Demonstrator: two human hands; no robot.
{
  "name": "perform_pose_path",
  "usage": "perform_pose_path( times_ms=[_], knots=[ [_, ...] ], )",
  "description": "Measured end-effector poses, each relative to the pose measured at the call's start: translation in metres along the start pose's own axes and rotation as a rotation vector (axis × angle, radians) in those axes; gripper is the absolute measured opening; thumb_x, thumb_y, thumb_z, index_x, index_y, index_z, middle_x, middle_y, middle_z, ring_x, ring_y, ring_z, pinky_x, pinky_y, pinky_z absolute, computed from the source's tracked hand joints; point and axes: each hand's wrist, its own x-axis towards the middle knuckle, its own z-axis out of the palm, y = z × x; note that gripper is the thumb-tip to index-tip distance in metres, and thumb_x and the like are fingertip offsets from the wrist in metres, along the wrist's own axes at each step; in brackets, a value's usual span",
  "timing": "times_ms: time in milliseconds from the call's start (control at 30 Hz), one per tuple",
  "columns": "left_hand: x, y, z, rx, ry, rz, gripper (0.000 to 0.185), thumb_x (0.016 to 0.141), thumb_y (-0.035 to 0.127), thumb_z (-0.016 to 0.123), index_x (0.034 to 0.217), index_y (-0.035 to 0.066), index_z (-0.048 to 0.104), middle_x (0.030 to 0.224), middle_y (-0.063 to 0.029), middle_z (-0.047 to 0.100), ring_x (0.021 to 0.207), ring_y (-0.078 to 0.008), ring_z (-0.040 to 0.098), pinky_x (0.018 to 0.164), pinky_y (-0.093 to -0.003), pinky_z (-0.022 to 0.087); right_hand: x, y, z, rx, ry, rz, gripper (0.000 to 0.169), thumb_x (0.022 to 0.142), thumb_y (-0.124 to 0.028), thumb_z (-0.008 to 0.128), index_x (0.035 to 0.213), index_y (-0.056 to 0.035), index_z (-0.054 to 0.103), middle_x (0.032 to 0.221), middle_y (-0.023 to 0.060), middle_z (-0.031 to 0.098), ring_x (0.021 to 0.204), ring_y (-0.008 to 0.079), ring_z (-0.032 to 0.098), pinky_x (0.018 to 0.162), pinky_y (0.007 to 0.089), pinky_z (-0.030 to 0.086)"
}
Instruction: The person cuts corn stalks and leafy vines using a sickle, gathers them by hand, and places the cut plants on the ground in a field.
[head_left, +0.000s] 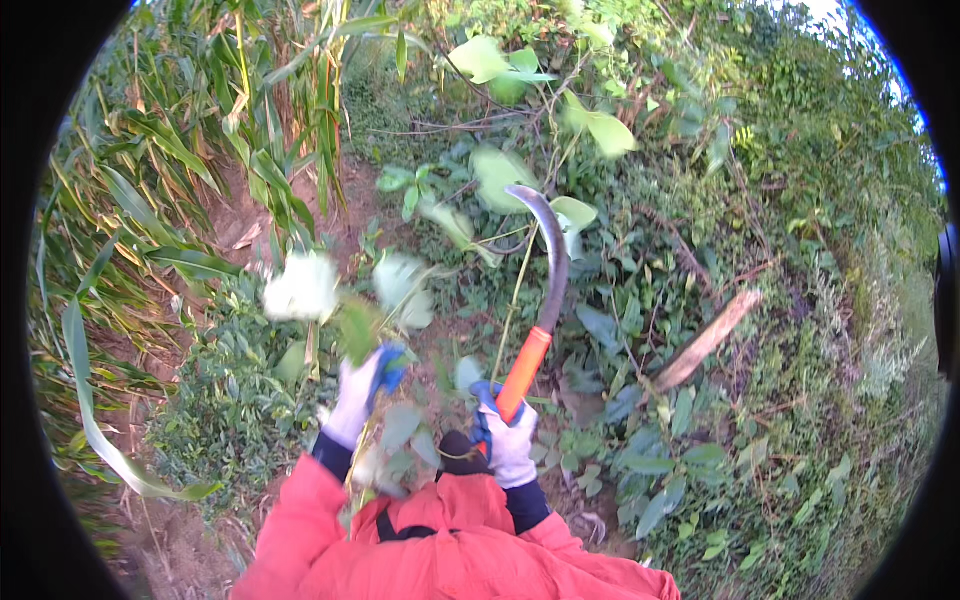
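Observation:
My right hand, in a white and blue work glove, is closed around the orange handle of a sickle. Its curved metal blade points away from me, with the tip hooking left among broad green leaves. On the left, my gloved left hand is closed on leafy vine stems. Pale leaves on them are blurred, and the fingers are partly hidden. A thin green vine stem runs just left of the sickle, from near my right hand up toward the blade.
Tall corn plants stand on the left, and one long leaf arches near my left side. Dense weeds and vines cover the slope at right. A broken wooden stake juts out there. Bare soil shows beside the corn.

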Motion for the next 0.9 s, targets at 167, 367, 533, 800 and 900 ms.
perform_pose_path(
  times_ms=[167, 367, 533, 800, 900],
  knots=[
    [0.016, 0.034, 0.094, -0.071, -0.584, -0.165, 0.042, 0.090, 0.035, 0.049, 0.112, 0.000, 0.051, 0.106, -0.0126, 0.059, 0.098, -0.0230, 0.058, 0.087, -0.0363, 0.047, -0.021, 0.009, 0.001, 0.014, 0.027, -0.082, 0.016, 0.085, -0.009, 0.057, 0.098, 0.0007, 0.056, 0.058, -0.0034, 0.046, 0.043, 0.0048, 0.042, 0.040, 0.0206, 0.036],
    [0.004, 0.023, 0.139, -0.229, -0.653, -0.344, 0.035, 0.090, 0.035, 0.050, 0.108, 0.006, 0.056, 0.097, -0.0086, 0.061, 0.066, -0.0130, 0.055, 0.063, -0.0289, 0.051, -0.068, 0.064, 0.004, 0.074, 0.035, 0.013, 0.028, 0.082, -0.012, 0.062, 0.108, -0.0022, 0.054, 0.065, -0.0011, 0.052, 0.048, 0.0057, 0.047, 0.043, 0.0215, 0.039],
    [0.002, 0.018, 0.035, -0.173, -0.176, -0.195, 0.026, 0.088, 0.032, 0.054, 0.103, 0.012, 0.061, 0.096, 0.0004, 0.062, 0.060, -0.0102, 0.049, 0.054, -0.0258, 0.046, -0.072, 0.045, 0.015, 0.064, 0.006, -0.067, 0.033, 0.083, -0.005, 0.057, 0.115, -0.0005, 0.050, 0.077, 0.0032, 0.056, 0.061, 0.0085, 0.055, 0.054, 0.0222, 0.047],
    [-0.144, -0.030, -0.201, -0.197, 0.390, -0.135, 0.021, 0.087, 0.023, 0.052, 0.099, 0.007, 0.058, 0.084, -0.0037, 0.060, 0.042, -0.0096, 0.041, 0.046, -0.0248, 0.045, 0.000, -0.001, 0.014, -0.467, -0.148, -0.077, 0.023, 0.082, -0.007, 0.061, 0.103, -0.0008, 0.054, 0.064, -0.0006, 0.053, 0.046, 0.0052, 0.047, 0.042, 0.0215, 0.042],
    [-0.202, -0.035, -0.238, -0.160, 0.497, 0.008, 0.024, 0.088, 0.028, 0.052, 0.097, 0.007, 0.058, 0.074, -0.0026, 0.058, 0.040, -0.0082, 0.035, 0.044, -0.0269, 0.042, 0.028, 0.035, 0.029, -0.431, -0.225, 0.053, 0.013, 0.083, -0.007, 0.058, 0.095, -0.0016, 0.054, 0.061, 0.0004, 0.052, 0.043, 0.0081, 0.048, 0.038, 0.0238, 0.042]
  ],
)
